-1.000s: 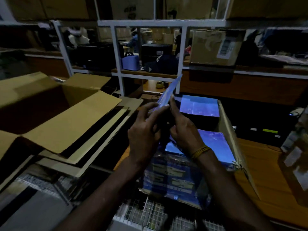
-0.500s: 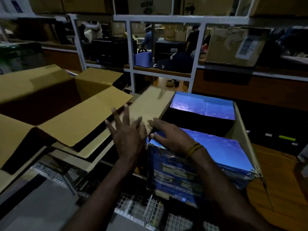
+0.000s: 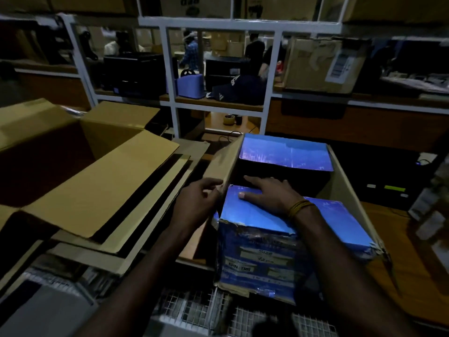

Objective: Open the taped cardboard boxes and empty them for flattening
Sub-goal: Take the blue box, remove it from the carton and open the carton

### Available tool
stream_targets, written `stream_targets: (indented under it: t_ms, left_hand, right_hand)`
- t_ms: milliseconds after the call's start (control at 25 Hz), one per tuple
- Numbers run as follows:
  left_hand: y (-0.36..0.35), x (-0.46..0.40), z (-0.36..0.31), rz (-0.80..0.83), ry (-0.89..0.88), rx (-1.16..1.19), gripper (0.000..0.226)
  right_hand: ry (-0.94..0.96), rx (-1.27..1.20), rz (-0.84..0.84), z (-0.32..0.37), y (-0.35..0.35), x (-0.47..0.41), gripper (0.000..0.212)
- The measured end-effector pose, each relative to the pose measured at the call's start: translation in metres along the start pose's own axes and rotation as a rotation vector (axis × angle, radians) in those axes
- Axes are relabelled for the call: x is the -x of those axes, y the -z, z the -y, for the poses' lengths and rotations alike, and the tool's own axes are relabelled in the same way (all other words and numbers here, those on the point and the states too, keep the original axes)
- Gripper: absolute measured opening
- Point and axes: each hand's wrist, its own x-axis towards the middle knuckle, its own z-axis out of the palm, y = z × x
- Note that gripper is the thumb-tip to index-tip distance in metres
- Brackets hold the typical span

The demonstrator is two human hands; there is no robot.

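While the right hand [image 3: 269, 194] lay flat on the near blue box [image 3: 286, 239], its fingers were straight and spread across the lid, pointing toward the left of the frame. A yellow band [image 3: 300, 207] circled that wrist. The left hand [image 3: 196, 203] sat just left of centre, its fingers curled around the edge of the left side flap [image 3: 224, 164] of the open cardboard carton [image 3: 349, 193], with the thumb on the near side of the flap.

The carton occupied the centre and lower right of the frame. The near blue box stood inside it at the front, its labelled face turned toward the camera. A second blue box [image 3: 285, 153] sat behind it, further into the carton, with a dark gap between the two.

At the left of the frame a large brown carton [image 3: 73, 171] stood with its flaps [image 3: 116, 115] folded outward, resting on flattened cardboard sheets [image 3: 150, 215]. A wire mesh surface [image 3: 194, 312] showed along the bottom centre. White shelving [image 3: 170, 69] crossed the upper half, carrying a crumpled labelled box [image 3: 323, 64] at the upper right.
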Motion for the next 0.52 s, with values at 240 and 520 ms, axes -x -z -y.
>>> stream_targets:
  t_ms: [240,520]
  left_hand:
    - [-0.019,-0.032,-0.026,0.28,-0.33,-0.197,0.052]
    - [-0.003,-0.038,-0.069,0.156,-0.528,-0.033,0.045]
  right_hand:
    - [-0.018,-0.09,-0.182,-0.009,0.031,0.018,0.064]
    - [0.028,-0.055,-0.586,0.018,0.062,0.061,0.055]
